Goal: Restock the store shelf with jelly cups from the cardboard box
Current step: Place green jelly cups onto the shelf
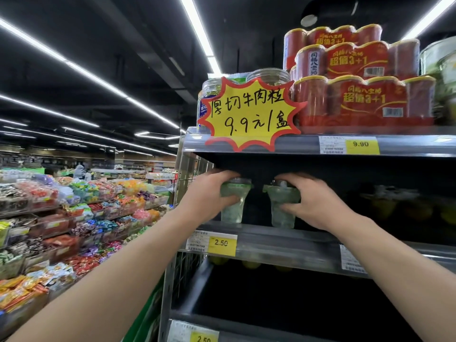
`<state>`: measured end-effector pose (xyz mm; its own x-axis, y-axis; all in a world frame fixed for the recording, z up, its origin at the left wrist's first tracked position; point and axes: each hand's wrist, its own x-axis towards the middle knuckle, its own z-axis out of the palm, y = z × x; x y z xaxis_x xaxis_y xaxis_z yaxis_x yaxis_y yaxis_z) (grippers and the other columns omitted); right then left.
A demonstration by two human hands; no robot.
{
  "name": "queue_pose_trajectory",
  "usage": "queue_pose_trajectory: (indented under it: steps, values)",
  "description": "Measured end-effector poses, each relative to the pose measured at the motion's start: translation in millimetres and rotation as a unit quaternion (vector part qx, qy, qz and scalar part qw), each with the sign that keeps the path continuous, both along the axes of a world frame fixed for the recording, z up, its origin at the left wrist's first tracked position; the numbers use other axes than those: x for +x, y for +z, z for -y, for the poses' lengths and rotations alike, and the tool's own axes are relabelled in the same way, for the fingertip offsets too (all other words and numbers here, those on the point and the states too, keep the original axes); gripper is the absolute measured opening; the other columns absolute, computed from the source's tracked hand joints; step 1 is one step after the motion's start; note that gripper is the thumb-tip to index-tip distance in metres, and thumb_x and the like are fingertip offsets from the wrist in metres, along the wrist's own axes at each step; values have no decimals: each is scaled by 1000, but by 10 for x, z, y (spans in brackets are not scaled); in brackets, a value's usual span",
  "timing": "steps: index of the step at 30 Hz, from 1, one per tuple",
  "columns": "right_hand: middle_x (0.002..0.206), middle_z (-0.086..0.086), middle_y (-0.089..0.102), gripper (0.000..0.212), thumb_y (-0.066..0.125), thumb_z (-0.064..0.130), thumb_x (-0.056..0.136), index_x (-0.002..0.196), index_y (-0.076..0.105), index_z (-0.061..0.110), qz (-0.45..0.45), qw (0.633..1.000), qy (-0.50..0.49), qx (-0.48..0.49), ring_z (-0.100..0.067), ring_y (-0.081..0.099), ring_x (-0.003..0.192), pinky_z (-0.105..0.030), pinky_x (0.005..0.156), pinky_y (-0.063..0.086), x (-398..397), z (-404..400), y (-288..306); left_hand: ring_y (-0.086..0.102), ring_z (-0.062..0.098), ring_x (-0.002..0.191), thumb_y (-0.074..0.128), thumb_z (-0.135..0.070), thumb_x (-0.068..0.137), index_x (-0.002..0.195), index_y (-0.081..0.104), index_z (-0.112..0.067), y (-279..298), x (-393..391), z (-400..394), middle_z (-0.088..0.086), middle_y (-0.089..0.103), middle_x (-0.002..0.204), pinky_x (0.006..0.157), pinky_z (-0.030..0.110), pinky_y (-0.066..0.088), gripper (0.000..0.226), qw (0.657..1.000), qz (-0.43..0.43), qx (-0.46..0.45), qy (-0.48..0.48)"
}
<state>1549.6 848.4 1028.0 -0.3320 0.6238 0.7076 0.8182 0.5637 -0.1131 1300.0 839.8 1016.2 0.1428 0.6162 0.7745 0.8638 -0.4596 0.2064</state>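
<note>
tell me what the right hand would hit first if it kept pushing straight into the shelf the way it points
Probably nothing soon: the right hand, gripping a jelly cup, points into the dark shelf bay, which looks free. Depth is unclear; faint cups sit off to its right.

- A dark ceiling (153,45) carries long white strip lights (98,80) running away down the store.
- On the left, tiered candy bins (74,218) hold brightly wrapped sweets.
- Top right, red multipack cans (357,99) sit beside clear jars (269,76).
- A yellow starburst price sign (249,114) hangs in front.
</note>
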Motion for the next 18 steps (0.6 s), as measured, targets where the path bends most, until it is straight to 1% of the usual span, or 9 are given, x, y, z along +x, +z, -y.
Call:
queue_pose_trajectory:
  steps: [3, 6, 8, 12, 15, 18]
  values:
    - [137, 0, 54, 67, 78, 29, 80, 140, 49, 31, 15, 1000, -6, -7, -22, 53, 121, -30, 98, 45, -95, -91, 1, 54, 22, 125, 74, -36, 87, 140, 54, -29, -28, 3, -104, 0, 59, 138, 102, 31, 41, 58, 1000, 12, 0, 5]
    - [142, -1, 50, 70, 78, 30, 82, 144, 45, 30, 23, 1000, -9, -15, -23, 50, 126, -32, 101, 43, -171, -168, 13, 54, 24, 125, 75, -35, 86, 140, 55, -27, -20, -5, -198, 2, 58, 140, 103, 31, 42, 59, 1000, 12, 2, 9]
    - [144, 0, 49, 70, 77, 31, 83, 145, 43, 31, 26, 999, -12, -23, -23, 49, 128, -32, 101, 43, -209, -214, 20, 56, 25, 123, 76, -34, 85, 139, 56, -26, 3, -25, -257, 4, 58, 139, 102, 32, 44, 58, 1000, 12, -7, 8]
    - [145, 2, 49, 70, 77, 31, 84, 144, 43, 32, 28, 999, -14, -35, -21, 48, 130, -27, 100, 39, -286, -304, 52, 58, 25, 121, 78, -33, 83, 136, 59, -26, 46, -108, -362, 5, 59, 138, 100, 33, 46, 57, 999, 24, -25, 3]
    - [148, 3, 48, 70, 76, 32, 85, 145, 42, 34, 31, 998, -24, -51, -22, 47, 132, -28, 102, 39, -355, -344, 74, 59, 24, 119, 80, -32, 82, 135, 60, -25, 57, -159, -428, 4, 60, 136, 98, 30, 46, 57, 999, 25, -26, 4]
    - [148, 2, 47, 70, 75, 31, 86, 146, 40, 33, 31, 998, -28, -55, -23, 47, 133, -28, 101, 39, -412, -370, 73, 59, 23, 119, 80, -31, 81, 134, 61, -25, 69, -181, -475, 4, 61, 135, 99, 32, 46, 57, 999, 16, -29, 9]
